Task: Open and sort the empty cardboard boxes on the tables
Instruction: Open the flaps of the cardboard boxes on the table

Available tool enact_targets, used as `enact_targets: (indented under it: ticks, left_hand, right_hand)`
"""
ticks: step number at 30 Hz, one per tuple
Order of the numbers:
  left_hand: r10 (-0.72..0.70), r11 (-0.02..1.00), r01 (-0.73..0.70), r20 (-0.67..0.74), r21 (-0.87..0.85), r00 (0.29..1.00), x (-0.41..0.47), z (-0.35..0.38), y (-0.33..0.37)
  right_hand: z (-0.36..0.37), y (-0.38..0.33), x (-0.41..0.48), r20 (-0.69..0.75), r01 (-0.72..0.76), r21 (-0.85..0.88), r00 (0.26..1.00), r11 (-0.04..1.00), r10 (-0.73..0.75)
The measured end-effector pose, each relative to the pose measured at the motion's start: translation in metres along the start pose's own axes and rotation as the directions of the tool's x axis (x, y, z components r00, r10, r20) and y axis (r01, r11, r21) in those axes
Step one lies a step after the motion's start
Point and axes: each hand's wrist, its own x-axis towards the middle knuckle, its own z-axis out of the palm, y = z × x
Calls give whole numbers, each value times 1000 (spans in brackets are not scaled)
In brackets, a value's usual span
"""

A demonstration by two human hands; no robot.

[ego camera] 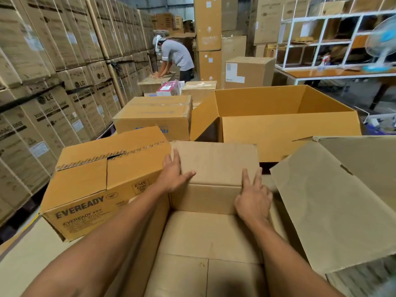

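Nearest to the lens, at 6 o'clock, an open brown box (205,243) is being viewed from above, with both bare forearms reaching over it. Its far flap (216,161), at 12 o'clock of the box, is being touched by both hands. The left hand (174,174) is being laid on the flap's left edge, fingers (175,157) straight and close together, thumb spread across the cardboard. The right hand (252,198) is being laid by the flap's right edge, its fingers straight and slightly apart; nothing is being clamped by either hand. A closed Eveready box (102,185) is being seen at 9 o'clock, just beside the open box, on the pale surface (25,254). A large orange box (289,129) with raised flaps is being seen at 1 o'clock, a taped box (154,118) at 11 o'clock, and a wide grey-brown flap (334,206) at 3 o'clock.
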Motion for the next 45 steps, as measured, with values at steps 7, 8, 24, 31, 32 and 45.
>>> enact_targets:
  ticks: [7, 8, 24, 31, 32, 45]
  left_hand:
    - [20, 983, -58, 210, 177, 978, 7, 18, -16]
    - [18, 982, -57, 206, 182, 978, 5, 19, -18]
    - [41, 808, -213, 308, 550, 950, -43, 36, -19]
    - [7, 818, -62, 99, 572, 995, -62, 36, -12]
    - [8, 841, -39, 59, 540, 998, -67, 38, -10]
    - [-132, 957, 55, 258, 285, 957, -236, -5, -32]
  right_hand:
    - [1, 6, 1, 31, -35, -41, 999, 999, 36]
    - [-1, 5, -1, 22, -37, -25, 999, 999, 37]
    - [-22, 15, -63, 46, -10, -36, 999, 999, 12]
    - [-44, 23, -72, 171, 187, -137, 972, 973, -162]
    - [-45, 25, -73, 206, 195, -125, 964, 973, -167]
    - [-85, 38, -201, 326, 75, 11, 943, 997, -74]
